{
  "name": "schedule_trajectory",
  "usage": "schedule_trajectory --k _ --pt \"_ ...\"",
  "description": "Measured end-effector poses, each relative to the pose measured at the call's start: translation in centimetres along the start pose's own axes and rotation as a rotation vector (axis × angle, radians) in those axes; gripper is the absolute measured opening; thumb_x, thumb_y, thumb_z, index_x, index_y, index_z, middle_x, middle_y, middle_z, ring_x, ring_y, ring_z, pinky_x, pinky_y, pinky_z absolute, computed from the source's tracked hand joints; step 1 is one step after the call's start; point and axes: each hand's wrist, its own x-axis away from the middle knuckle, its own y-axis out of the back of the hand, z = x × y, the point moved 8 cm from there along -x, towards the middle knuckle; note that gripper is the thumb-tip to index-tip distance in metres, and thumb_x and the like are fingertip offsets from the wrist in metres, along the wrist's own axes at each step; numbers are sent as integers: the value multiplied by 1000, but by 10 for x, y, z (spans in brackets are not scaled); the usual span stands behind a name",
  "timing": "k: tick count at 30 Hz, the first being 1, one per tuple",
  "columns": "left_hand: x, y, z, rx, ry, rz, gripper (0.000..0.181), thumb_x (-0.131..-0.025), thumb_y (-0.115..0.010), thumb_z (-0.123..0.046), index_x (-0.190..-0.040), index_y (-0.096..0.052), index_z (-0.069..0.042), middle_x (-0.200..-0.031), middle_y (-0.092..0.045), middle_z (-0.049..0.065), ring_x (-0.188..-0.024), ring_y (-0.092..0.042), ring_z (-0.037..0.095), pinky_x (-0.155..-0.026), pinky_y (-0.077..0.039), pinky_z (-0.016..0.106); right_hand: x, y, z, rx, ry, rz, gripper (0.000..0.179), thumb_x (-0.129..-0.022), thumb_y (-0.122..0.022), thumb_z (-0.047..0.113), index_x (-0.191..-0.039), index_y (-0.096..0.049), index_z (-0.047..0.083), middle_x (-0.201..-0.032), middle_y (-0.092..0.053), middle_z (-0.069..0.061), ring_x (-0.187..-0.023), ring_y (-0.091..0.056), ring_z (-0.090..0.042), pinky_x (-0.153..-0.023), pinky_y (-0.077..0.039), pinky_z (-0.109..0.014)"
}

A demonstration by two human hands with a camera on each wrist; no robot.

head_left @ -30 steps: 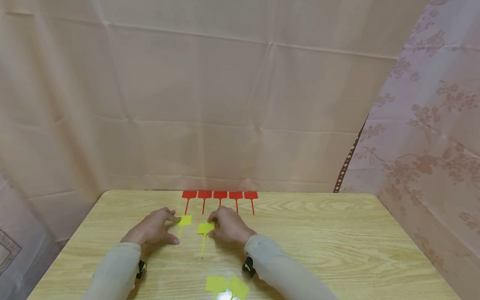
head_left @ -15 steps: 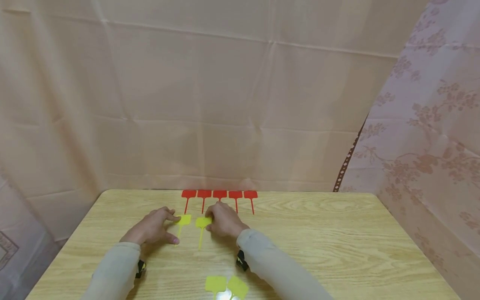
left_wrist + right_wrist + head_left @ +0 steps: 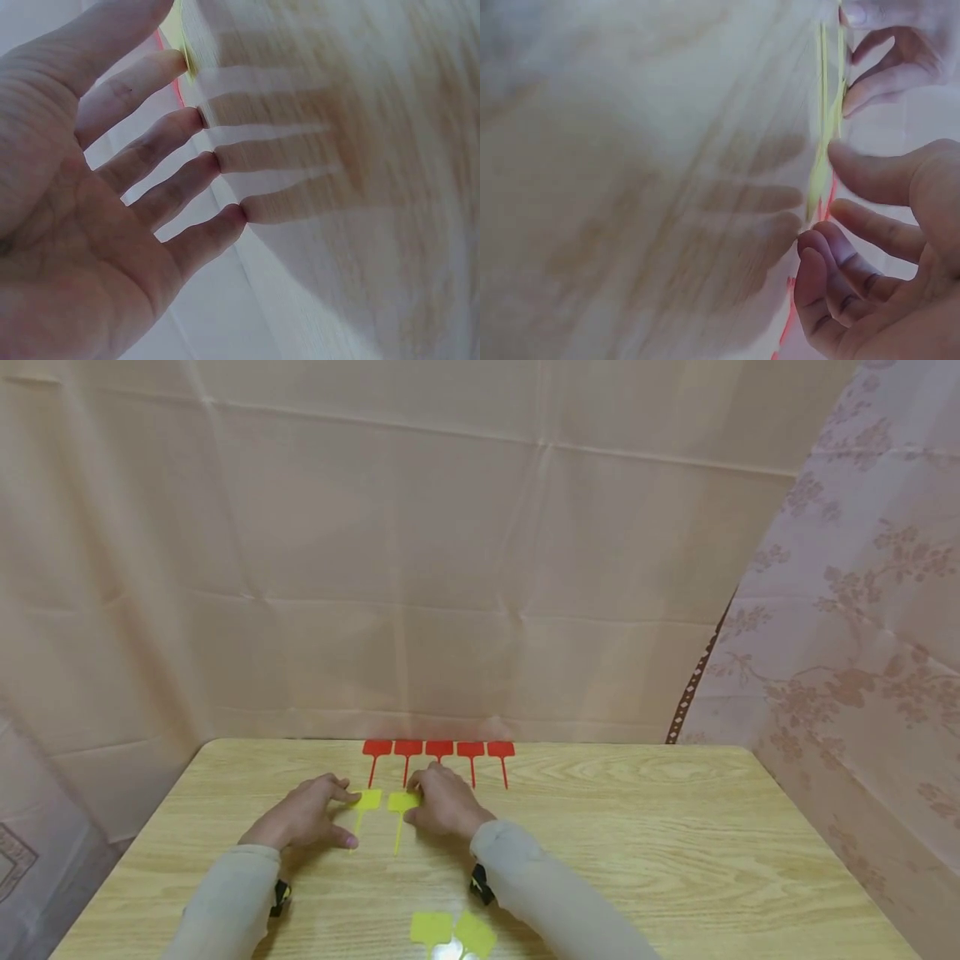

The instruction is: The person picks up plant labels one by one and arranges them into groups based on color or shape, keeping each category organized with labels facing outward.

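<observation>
Two yellow plant labels lie side by side on the wood-grain table in the head view, their thin stems toward me. My left hand point(image 3: 300, 817) rests a fingertip on the left yellow plant label point(image 3: 369, 799), its thumb beside the stem. In the left wrist view this hand's fingers point(image 3: 150, 157) are spread, tips down on the tabletop. My right hand point(image 3: 447, 806) holds the right yellow plant label point(image 3: 399, 802) by its right side between thumb and index finger. The right wrist view shows the thumb point(image 3: 870, 172) at this label and the other fingers curled toward the table.
Several red plant labels point(image 3: 470, 749) form a row along the far table edge point(image 3: 600, 745), stems toward me. Two more yellow plant labels point(image 3: 431, 927) lie near the front, one turned askew. A beige curtain point(image 3: 450, 543) hangs behind the table, a floral one point(image 3: 862, 635) at the right.
My right hand has moved the right yellow plant label away from me and slightly left, level with the left one. My left hand has stayed in place.
</observation>
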Motion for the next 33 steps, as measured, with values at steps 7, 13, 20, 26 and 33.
schedule_trajectory --k 7,13,20,26,33 --pt "1 2 -1 -8 -23 -6 72 -65 -93 -29 -126 -69 2 -145 -48 32 -132 -42 57 -106 -34 69 12 -10 5 137 7 42 69 -71 -88 56 -120 -74 9 -99 -52 2 -90 -48 -14 -76 -46 -28" --pt "0 0 0 -8 -22 5 70 -66 -93 -29 -126 -70 1 -146 -48 31 -133 -40 58 -106 -32 71 14 -10 7 161 -1 47 74 -72 -87 56 -127 -72 9 -105 -51 -2 -94 -48 -17 -79 -46 -29" --pt "-1 -1 0 -6 -17 9 71 -66 -93 -28 -125 -70 1 -146 -48 31 -134 -40 57 -107 -32 70 12 -11 7 156 3 47 74 -71 -88 54 -128 -72 10 -105 -52 -3 -93 -49 -17 -75 -45 -28" --pt "1 0 0 -6 -17 8 70 -66 -93 -28 -125 -70 1 -146 -48 31 -133 -41 57 -106 -32 71 11 -11 8 163 6 39 73 -70 -88 55 -126 -73 11 -104 -52 -2 -92 -49 -17 -76 -46 -29" --pt "0 -1 1 3 -14 4 71 -65 -93 -28 -125 -70 1 -146 -48 31 -133 -41 57 -106 -33 70 12 -9 10 155 10 33 73 -70 -89 55 -126 -73 10 -101 -53 -1 -91 -48 -16 -76 -46 -29"
